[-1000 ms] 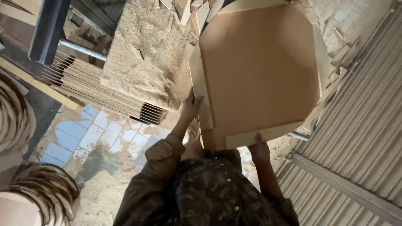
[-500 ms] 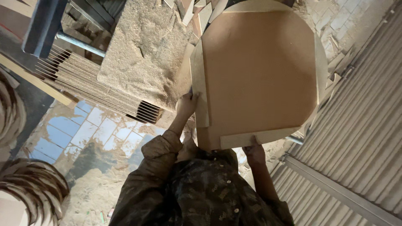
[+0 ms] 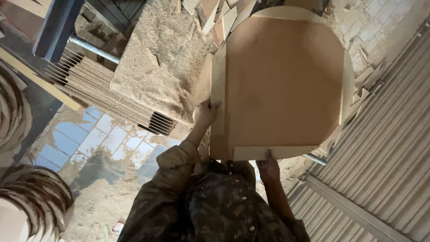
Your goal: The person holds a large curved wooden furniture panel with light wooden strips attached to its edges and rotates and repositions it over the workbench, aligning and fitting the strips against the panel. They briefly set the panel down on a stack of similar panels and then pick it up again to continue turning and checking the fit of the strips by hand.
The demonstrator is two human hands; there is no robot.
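Both hands grip one brown board (image 3: 284, 80): the left hand (image 3: 205, 114) closed on its side edge, the right hand (image 3: 268, 165) on its near edge. The board has shifted slightly between the grips since a moment ago. Left of the left grip lies a sawdust-covered slab (image 3: 156, 62) over stacked sheets (image 3: 89, 89).

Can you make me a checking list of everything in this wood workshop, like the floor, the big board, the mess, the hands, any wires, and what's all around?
Surface: tiled floor, wet-looking and dusted with sawdust.
Job's things: big brown board with rounded corners and paler strips along its edges.
Clutter: sawdust heap on a stack of thin boards; wood offcuts at the top.
Grippers: left hand grips the board's left edge; right hand holds its near edge.
Cables: nothing seen.
Surroundings: corrugated metal shutter on the right; curved wooden pieces stacked on the left.
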